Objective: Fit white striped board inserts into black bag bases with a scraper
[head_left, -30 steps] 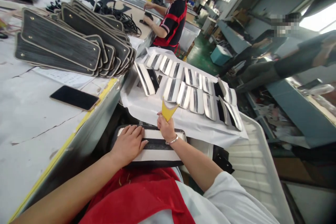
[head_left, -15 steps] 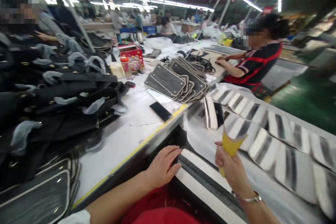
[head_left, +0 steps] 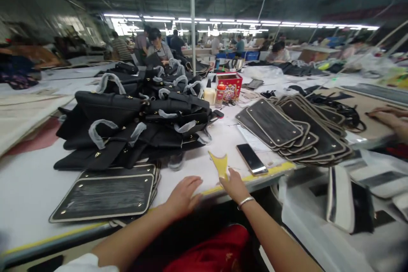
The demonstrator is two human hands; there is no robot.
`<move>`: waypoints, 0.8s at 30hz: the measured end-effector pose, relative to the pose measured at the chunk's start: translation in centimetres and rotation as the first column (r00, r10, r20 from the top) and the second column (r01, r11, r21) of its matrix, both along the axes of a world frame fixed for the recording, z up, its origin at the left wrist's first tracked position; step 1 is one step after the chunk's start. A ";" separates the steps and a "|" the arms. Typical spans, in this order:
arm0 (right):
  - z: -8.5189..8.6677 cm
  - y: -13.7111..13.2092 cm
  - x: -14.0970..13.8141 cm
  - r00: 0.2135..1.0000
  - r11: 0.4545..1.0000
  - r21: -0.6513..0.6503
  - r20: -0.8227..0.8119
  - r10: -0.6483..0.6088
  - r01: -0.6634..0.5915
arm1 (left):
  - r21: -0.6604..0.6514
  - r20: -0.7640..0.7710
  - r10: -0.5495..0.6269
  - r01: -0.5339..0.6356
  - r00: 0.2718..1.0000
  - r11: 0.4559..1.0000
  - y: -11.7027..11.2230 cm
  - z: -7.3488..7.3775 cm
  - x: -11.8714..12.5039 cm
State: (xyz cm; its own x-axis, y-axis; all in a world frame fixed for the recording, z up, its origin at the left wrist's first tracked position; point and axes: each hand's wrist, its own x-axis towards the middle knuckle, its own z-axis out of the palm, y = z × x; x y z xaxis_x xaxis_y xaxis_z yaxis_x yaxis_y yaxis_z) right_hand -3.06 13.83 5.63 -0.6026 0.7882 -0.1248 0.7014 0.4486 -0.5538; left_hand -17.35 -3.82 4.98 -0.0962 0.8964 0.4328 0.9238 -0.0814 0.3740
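Note:
My right hand [head_left: 235, 185] grips a yellow V-notched card [head_left: 219, 164] by its narrow end, just above the table's front edge. Beside it my left hand [head_left: 185, 193] is empty, its fingers apart over the same edge. A smartphone [head_left: 251, 159] lies face up to the right of the card. Left of my left hand sits a stack of dark rectangular panels [head_left: 111, 191] with pale borders and metal studs. More such panels [head_left: 274, 122] are fanned out in a pile behind the phone.
Black bags [head_left: 108, 110] with plastic-wrapped handles are heaped at the left. A red box [head_left: 234, 85] and a red-capped bottle [head_left: 219, 96] stand behind. At the right, black-and-white strip pieces [head_left: 341, 199] lie on plastic sheeting. A co-worker's hand [head_left: 390, 117] rests at the far right.
The view has swung left to the table. My left hand has let go of the black-and-white strip piece. My right hand has brought the yellow card over the table edge.

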 end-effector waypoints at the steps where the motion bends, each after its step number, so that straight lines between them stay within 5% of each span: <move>1: -0.1 -0.3 0.0 0.999 0.999 0.038 0.015 0.028 -0.028 | 0.038 -0.050 0.051 -0.049 0.997 0.998 0.2 0.6 -1.5; 5: 0.2 -1.8 1.2 0.994 0.991 0.086 0.047 0.102 -0.106 | 0.044 -0.132 0.148 -0.144 0.980 0.989 1.1 3.0 -5.4; 8: 0.9 -3.3 2.5 0.988 0.988 0.034 0.022 0.153 -0.154 | -0.198 -0.205 0.018 -0.060 0.979 0.978 0.7 4.1 -5.3; 11: 1.1 -5.0 3.7 0.978 0.978 -0.003 -0.021 0.207 -0.207 | -0.389 -0.255 -0.072 -0.034 0.964 0.921 -1.7 4.4 -4.5; 13: 1.1 -6.2 4.4 0.969 0.970 -0.030 -0.040 0.242 -0.243 | -0.418 -0.288 0.026 -0.150 0.957 0.896 -4.4 4.3 -4.7; 16: 1.3 -8.3 4.8 0.954 0.952 -0.074 -0.072 0.291 -0.296 | -0.517 -0.357 0.251 -0.414 0.900 0.749 -9.0 4.0 -6.1; 19: 1.7 -10.5 4.1 0.938 0.936 -0.094 -0.110 0.329 -0.339 | -0.605 -0.362 0.379 -0.524 0.852 0.599 -12.8 3.6 -7.8; 24: 2.0 -13.7 3.0 0.905 0.897 -0.138 -0.145 0.400 -0.419 | -0.552 -0.316 0.379 -0.494 0.870 0.672 -15.3 3.2 -8.5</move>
State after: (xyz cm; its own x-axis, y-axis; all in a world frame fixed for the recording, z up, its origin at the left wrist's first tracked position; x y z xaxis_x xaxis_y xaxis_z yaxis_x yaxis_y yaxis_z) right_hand -0.10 0.10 7.63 -0.8849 0.4430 -0.1439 0.4055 0.5806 -0.7060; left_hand -25.84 -19.10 8.18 -0.5248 0.8411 -0.1308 0.8448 0.5335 0.0411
